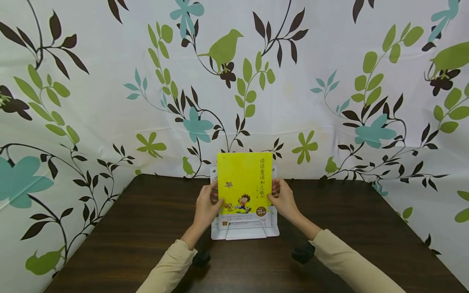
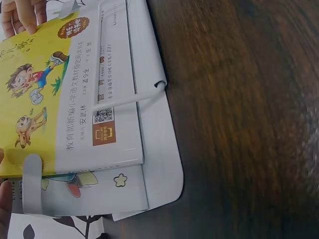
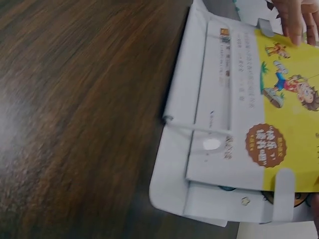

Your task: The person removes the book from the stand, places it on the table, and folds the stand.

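A yellow children's book stands upright, leaning slightly back on a white book stand. My left hand grips the book's left edge, thumb on the cover and fingers behind. On the opposite edge my right hand holds it the same way. A white wire rest crosses the lower cover. White side clips lie over the book's edges in the wrist views. Behind the yellow book, a second printed, pale cover shows. Most of each hand's fingers are hidden behind the books.
The stand is on a dark brown wooden table, near its back edge. Behind it hangs a white cloth with leaves, flowers and birds. Black wrist devices sit below both forearms.
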A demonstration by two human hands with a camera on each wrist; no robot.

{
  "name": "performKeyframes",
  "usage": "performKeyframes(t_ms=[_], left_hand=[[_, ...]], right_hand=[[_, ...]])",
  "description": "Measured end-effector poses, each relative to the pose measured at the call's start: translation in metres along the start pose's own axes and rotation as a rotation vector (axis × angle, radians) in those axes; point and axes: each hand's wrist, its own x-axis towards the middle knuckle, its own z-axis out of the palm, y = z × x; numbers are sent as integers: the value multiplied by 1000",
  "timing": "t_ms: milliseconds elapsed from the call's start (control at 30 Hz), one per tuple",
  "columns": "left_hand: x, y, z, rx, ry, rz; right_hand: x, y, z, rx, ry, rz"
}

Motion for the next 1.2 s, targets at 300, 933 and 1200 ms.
performKeyframes(t_ms=[300,933,1200], left_hand=[[-3,-3,2,14,-1,39],[-7,-12,3,-10,-11,100],[-7,-11,3,-10,5,109]], right_hand=[[-5,12,-1,23,-28,-109],[-22,-18,-2,47,35,-203],[-21,-15,0,81,54,-196]])
